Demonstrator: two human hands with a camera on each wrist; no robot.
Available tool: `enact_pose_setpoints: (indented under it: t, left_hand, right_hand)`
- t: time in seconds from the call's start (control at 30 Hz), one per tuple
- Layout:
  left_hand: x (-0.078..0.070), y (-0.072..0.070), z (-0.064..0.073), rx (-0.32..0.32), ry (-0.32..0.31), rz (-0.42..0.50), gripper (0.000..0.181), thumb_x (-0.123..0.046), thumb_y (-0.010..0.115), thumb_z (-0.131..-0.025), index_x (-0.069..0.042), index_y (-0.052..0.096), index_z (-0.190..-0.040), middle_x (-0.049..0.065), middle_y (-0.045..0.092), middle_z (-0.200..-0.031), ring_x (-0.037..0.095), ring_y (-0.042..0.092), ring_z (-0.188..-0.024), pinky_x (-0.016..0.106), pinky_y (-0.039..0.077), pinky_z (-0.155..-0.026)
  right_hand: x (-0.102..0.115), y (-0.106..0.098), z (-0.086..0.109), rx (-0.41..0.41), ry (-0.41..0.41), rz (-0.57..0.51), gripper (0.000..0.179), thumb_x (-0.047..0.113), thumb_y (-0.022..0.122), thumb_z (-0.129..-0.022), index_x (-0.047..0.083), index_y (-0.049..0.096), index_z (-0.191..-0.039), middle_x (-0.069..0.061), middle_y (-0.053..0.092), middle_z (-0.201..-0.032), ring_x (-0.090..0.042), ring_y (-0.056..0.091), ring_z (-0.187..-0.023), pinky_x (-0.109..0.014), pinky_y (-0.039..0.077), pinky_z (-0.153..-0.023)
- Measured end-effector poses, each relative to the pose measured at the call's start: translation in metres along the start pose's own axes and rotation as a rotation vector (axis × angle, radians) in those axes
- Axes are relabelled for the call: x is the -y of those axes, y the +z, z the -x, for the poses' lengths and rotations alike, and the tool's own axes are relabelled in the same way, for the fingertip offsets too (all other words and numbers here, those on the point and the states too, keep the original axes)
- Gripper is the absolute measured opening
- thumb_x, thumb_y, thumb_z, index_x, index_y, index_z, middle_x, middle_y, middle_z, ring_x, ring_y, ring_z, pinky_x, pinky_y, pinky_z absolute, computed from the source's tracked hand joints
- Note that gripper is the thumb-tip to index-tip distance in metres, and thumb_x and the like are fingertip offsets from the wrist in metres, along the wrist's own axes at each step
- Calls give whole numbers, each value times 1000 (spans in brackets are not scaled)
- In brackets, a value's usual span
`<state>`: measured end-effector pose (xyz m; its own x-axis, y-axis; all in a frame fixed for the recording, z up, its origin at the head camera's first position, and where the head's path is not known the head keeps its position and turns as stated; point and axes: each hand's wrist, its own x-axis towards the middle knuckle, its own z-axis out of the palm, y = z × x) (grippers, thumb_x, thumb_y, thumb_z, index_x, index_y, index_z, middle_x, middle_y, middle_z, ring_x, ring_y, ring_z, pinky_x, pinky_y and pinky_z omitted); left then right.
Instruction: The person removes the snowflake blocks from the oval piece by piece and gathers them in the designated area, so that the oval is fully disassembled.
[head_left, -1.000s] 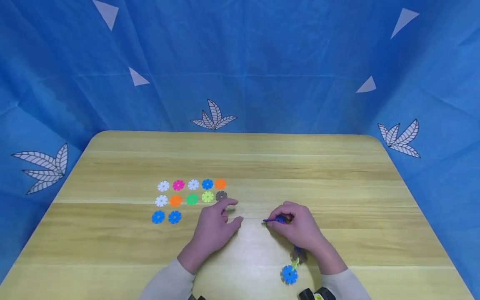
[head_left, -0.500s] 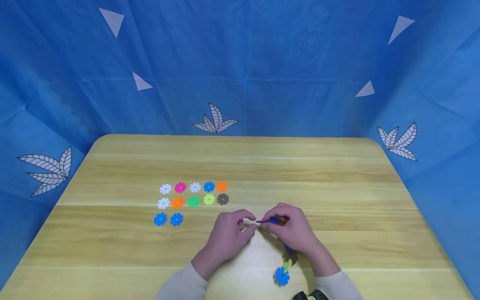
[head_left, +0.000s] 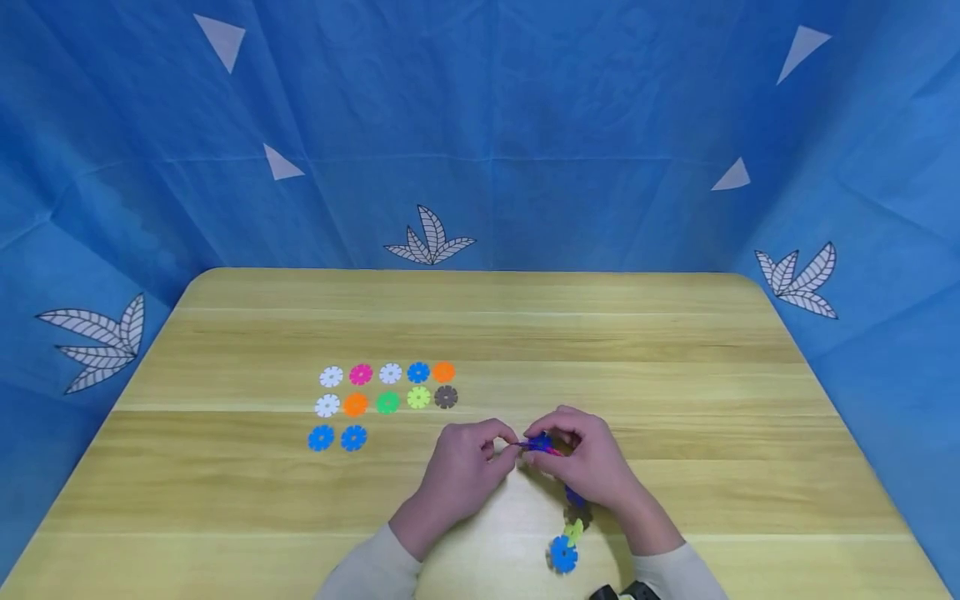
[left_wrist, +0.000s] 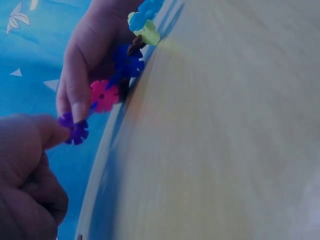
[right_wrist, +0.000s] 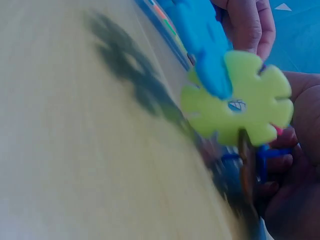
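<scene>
Now, chain (head_left: 576,497): I see its long axis run nearward, purple end (left_wrist: 79,132) pointing left.
Left hand (head_left: 467,468): pinching that end.
Right hand (head_left: 590,457): clamped on chain.

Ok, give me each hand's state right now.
Left hand: closed, pinching the purple notched plastic disc.
Right hand: closed, holding the multicoloured chain of notched plastic discs near that end.

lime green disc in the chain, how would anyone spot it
At the wooden table, the right hand holds a disc chain. Second from its end nearest the person is the lime green disc, its colour unlike the blue disc and brown disc beside it.
</scene>
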<state>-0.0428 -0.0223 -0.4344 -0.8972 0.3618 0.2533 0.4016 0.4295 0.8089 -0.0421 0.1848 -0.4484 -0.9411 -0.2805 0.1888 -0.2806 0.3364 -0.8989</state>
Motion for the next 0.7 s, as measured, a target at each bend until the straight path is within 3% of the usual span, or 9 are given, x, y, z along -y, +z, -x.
enact_pose_setpoints:
  t: [0.13,0.27,0.4,0.53,0.7]
  left_hand:
    - [2,-1,1,-20,22,4,9,-1,78,-84,-9,74,-86,-16,31,-48,-6,22,-42,18,24,-41]
    - [4,-1,2,-45,58,5,10,0,78,-84,-9,74,-86,-17,31,-49,-7,23,-43,18,25,-41]
    - [6,-1,3,-56,61,7,9,0,77,-84,-8,73,-86,-17,30,-49,-8,22,-43,18,25,-41]
    - [7,0,2,-60,63,-4,9,-1,76,-85,-8,72,-87,-17,30,-50,-8,22,-44,18,26,-41]
    - [7,-1,-2,-58,68,-19,10,-2,75,-85,-10,71,-87,-17,30,-50,-7,22,-44,19,26,-42]
  right_hand:
    - [0,-3,1,1,49,83,39,18,92,-72,16,74,-106,-7,50,-73,-22,44,-67,-26,37,-60]
    - [-1,-4,3,-12,63,125,42,21,93,-71,17,75,-108,-8,49,-72,-20,44,-67,-27,37,-60]
    - [-4,-3,3,-30,62,109,39,20,93,-71,17,77,-106,-9,48,-71,-20,43,-65,-26,35,-58]
    - [-2,-2,2,-54,51,73,40,12,92,-70,11,77,-106,-18,47,-70,-29,41,-64,-25,33,-57]
    - [17,-5,-1,-69,23,31,38,-1,90,-69,0,76,-104,-28,42,-68,-35,37,-62,-25,30,-54]
